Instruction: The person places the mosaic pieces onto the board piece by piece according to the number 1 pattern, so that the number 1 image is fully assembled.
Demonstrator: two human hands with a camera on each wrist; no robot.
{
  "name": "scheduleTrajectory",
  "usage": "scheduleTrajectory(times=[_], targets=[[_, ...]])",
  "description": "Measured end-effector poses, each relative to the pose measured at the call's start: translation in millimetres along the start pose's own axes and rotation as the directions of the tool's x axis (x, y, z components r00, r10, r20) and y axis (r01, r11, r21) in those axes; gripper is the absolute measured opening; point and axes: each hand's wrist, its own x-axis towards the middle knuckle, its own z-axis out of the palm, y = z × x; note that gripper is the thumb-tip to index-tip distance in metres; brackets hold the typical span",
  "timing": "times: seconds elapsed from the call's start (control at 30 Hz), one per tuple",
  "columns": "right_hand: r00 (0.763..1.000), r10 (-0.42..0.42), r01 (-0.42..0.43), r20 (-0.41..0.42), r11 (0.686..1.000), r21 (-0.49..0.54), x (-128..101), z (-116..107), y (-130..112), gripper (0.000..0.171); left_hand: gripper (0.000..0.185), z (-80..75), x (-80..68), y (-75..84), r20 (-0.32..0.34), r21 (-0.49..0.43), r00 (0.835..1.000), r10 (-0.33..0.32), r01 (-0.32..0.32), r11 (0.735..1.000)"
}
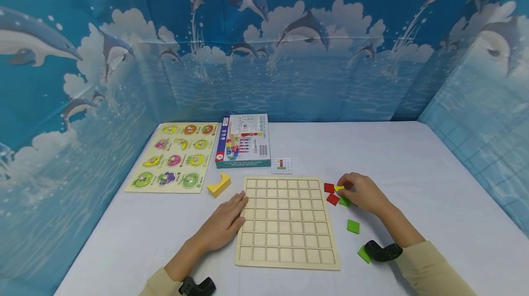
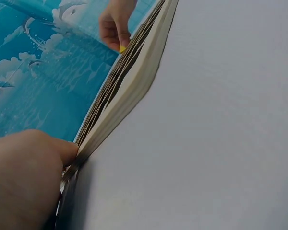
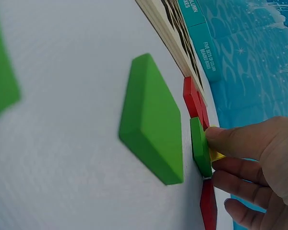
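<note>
My right hand [image 1: 363,191] pinches a small yellow tile [image 1: 339,188] between thumb and fingers, right of the wooden grid board [image 1: 334,259]. In the right wrist view the yellow tile [image 3: 214,154] shows partly behind the thumb, and a green tile [image 3: 200,148] stands close by it. Red tiles [image 1: 329,188] lie beside the board's upper right corner. My left hand [image 1: 221,224] rests with its fingers extended on the board's left edge. The left wrist view shows its thumb side at the board's rim [image 2: 129,96].
Two more green tiles, one [image 1: 353,226] by the board and one [image 1: 364,254] partly under the right wrist camera, lie nearer me. A yellow arched block [image 1: 219,185], fruit puzzle board [image 1: 165,181], box [image 1: 244,164] and gridded pattern card [image 1: 274,167] sit behind and left.
</note>
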Motion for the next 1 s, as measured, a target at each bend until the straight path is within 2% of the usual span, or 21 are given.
scheduleTrajectory(times=[0.23,0.5,0.7,0.83,1.0], targets=[[1.000,0.009,-0.009,0.003,0.999,0.040,0.3,0.9,-0.2,0.011,0.053,2.0,2.2,0.2,0.001,0.028,1.000,-0.019,0.019,0.999],[0.995,-0.067,0.073,-0.074,0.994,0.084,2.5,2.3,-1.7,0.018,0.053,0.6,0.9,0.2,-0.004,0.027,1.000,-0.030,0.030,0.999],[0.994,-0.056,0.070,-0.094,0.987,0.144,6.1,4.5,-13.1,0.014,0.053,0.0,0.4,-0.2,0.006,0.023,0.999,-0.049,0.049,0.999],[0.994,-0.054,0.071,-0.090,0.976,0.206,7.9,6.2,-21.9,0.011,0.053,0.4,0.7,-0.6,0.005,0.013,0.999,-0.049,0.049,0.999],[0.993,-0.079,0.102,-0.086,0.946,0.306,11.7,10.9,-32.3,0.019,0.054,0.9,1.0,-1.2,0.000,0.017,0.999,-0.046,0.046,0.999]])
